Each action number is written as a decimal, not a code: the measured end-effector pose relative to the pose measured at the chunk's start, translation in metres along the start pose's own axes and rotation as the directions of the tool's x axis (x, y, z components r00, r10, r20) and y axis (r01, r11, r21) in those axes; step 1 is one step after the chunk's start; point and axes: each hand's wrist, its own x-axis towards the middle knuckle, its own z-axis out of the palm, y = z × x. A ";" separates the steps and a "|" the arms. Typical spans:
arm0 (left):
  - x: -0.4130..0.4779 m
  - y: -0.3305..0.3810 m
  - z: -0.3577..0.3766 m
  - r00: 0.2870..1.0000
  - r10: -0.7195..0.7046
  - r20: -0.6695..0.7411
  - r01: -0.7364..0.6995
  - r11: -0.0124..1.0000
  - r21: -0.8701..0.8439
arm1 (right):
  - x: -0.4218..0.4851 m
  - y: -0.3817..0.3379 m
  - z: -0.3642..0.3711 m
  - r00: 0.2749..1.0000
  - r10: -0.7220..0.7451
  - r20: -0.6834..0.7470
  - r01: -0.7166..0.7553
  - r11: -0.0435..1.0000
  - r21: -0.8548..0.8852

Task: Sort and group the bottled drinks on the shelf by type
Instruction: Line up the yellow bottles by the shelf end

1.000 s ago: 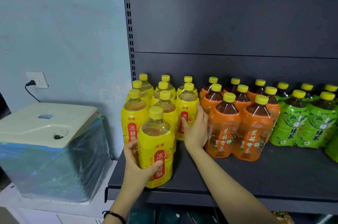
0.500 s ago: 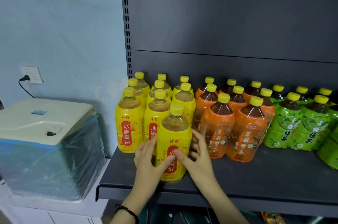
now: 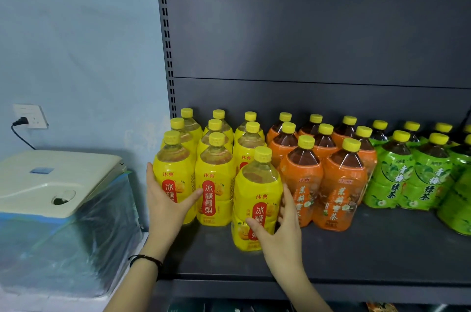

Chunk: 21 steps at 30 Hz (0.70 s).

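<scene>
Dark grey shelf (image 3: 356,255) against a blue wall (image 3: 76,56): yellow bottles (image 3: 216,158) on the left, orange bottles (image 3: 341,191) mid, green bottles (image 3: 392,184) right. Left hand (image 3: 165,204) wraps the front-left yellow bottle (image 3: 175,171) around its label, right hand (image 3: 283,232) clasps the nearest yellow bottle (image 3: 257,189), thumb on front, fingers (image 3: 287,199) wedged beside the orange ones. All look full, so probably heavy, and the shrink sleeves seem slick, so I'd grab the wide lower body, not the neck.

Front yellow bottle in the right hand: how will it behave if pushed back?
The front yellow bottle looks nearly full, so probably heavy for its size. Tall, it may tip if pushed high; the right hand grips it low. Its glossy wrap and the smooth shelf suggest easy sliding. The left hand grips the leftmost yellow bottle.
</scene>
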 end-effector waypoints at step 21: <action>-0.004 -0.016 -0.017 0.998 0.009 0.055 -0.010 1.000 0.013 | 0.033 0.008 0.038 0.986 -0.039 -0.161 0.028 0.997 -0.073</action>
